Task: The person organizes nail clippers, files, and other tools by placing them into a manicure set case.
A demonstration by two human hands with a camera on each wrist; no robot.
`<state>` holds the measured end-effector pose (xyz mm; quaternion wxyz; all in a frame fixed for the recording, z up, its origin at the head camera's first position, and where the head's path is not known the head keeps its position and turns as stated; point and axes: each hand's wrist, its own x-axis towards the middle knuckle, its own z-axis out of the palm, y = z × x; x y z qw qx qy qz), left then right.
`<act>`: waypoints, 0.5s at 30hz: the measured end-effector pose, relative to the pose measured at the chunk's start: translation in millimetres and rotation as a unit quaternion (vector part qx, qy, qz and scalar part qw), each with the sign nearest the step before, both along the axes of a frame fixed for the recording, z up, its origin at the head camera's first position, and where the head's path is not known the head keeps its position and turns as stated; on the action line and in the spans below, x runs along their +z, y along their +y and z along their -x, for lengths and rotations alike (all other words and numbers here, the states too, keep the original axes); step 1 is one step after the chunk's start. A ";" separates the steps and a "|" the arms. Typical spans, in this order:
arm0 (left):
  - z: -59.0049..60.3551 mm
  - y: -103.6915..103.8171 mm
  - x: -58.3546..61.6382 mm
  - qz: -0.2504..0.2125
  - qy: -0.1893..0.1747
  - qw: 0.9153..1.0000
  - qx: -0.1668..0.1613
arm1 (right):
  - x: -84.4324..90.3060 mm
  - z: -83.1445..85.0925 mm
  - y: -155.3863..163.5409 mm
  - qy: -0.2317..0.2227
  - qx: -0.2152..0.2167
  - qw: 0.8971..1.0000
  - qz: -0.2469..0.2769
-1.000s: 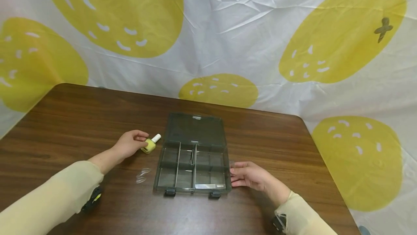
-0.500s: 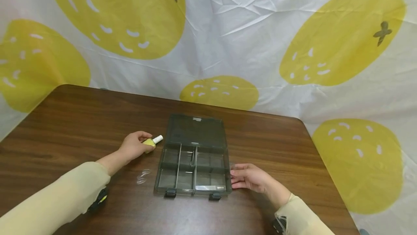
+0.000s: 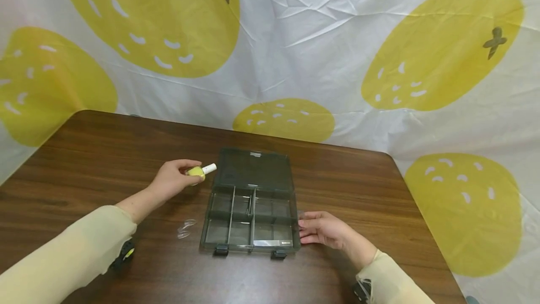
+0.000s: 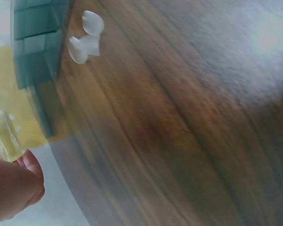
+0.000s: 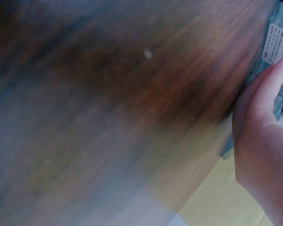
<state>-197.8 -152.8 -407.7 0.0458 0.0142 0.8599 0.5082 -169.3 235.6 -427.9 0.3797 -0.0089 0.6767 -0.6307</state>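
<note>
My left hand (image 3: 170,177) pinches a nail polish bottle (image 3: 196,173) by its yellow glass body, above the table. Its white cap points right, toward the lid of a translucent grey compartment box (image 3: 253,249). In the left wrist view, the yellow bottle (image 4: 7,136) shows between thumb and fingers. My right hand (image 3: 322,230) rests its fingertips against the box's right wall. In the right wrist view, the thumb of this hand (image 5: 264,136) lies beside a printed label (image 5: 277,44) on the box; the other fingers are mostly hidden.
The box's lid (image 3: 255,168) is folded back flat. Thin metal pieces (image 3: 249,204) lie in a middle compartment, a flat silver strip (image 3: 270,243) at front right. Clear curved plastic pieces (image 3: 184,229) lie left of the box on the brown table (image 3: 358,191). A lemon-print curtain (image 3: 287,60) hangs behind.
My left hand has picked the nail polish bottle up off the table and raised it slightly toward the lid. The right hand stays at the box's side.
</note>
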 end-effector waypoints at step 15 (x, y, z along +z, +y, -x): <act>0.0 30.4 10.3 -0.052 0.007 0.997 -0.053 | 1.9 0.3 -0.6 -0.003 -0.004 1.000 0.006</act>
